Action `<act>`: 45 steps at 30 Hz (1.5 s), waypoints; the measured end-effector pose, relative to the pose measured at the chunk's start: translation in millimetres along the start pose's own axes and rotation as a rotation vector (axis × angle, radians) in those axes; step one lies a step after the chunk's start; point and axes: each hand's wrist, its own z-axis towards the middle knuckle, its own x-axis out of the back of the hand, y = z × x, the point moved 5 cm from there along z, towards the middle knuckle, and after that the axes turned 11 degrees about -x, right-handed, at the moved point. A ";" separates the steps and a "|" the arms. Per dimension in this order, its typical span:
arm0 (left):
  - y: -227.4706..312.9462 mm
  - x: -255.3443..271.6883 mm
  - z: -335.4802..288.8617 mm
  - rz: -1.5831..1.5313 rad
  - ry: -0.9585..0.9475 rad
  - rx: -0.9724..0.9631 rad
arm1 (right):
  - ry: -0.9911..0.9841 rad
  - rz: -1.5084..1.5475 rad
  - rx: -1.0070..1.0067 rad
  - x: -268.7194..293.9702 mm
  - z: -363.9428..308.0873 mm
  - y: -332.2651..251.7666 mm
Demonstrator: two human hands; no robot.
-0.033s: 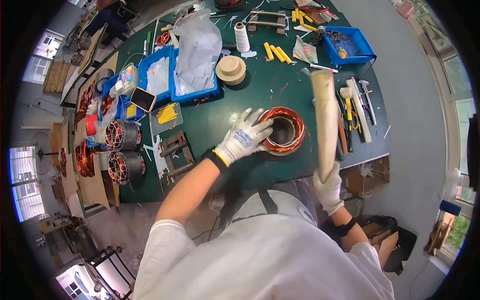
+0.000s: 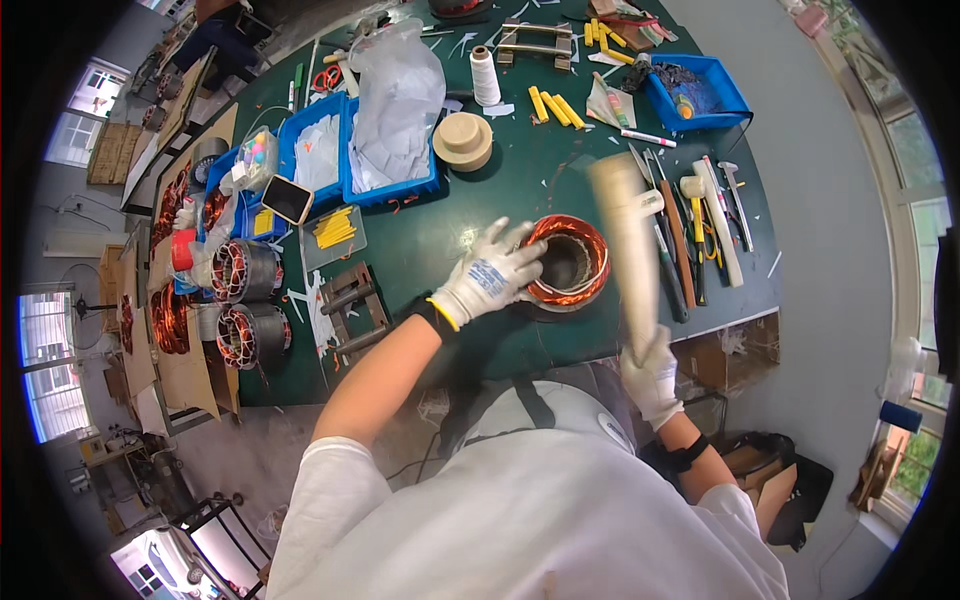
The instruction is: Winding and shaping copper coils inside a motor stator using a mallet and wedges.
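Pale, tapered wooden bat point(image 2: 628, 250) has shifted left, toward the ring-shaped copper-wire winding point(image 2: 566, 297), together with the white-gloved right hand point(image 2: 652, 380) that grips its narrow lower end. Consequence: the bat's blurred upper part now lies closer to the winding, just beside it as viewed; its height over the green-topped bench point(image 2: 520, 190) cannot be determined. The winding stands near the bench's near edge, its round bore facing up, and has kept its position. White-gloved left hand point(image 2: 490, 276), fingers extended and spread, remains against the winding's left rim. Difference from the earlier frame: the long brown-handled tool point(image 2: 676, 235), toward the bench's right edge, is exposed further.
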 end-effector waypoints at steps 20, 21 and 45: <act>26.7 -45.8 -82.5 -0.080 -0.137 0.753 | 0.012 -0.098 0.105 -14.7 -8.8 31.8; 23.4 -62.0 -98.5 -0.345 -0.220 0.884 | 0.024 -0.195 0.118 -16.8 -9.7 34.7; 34.3 -74.3 -50.2 -1.105 0.373 0.953 | -0.476 0.657 -0.080 -30.2 108.9 -14.2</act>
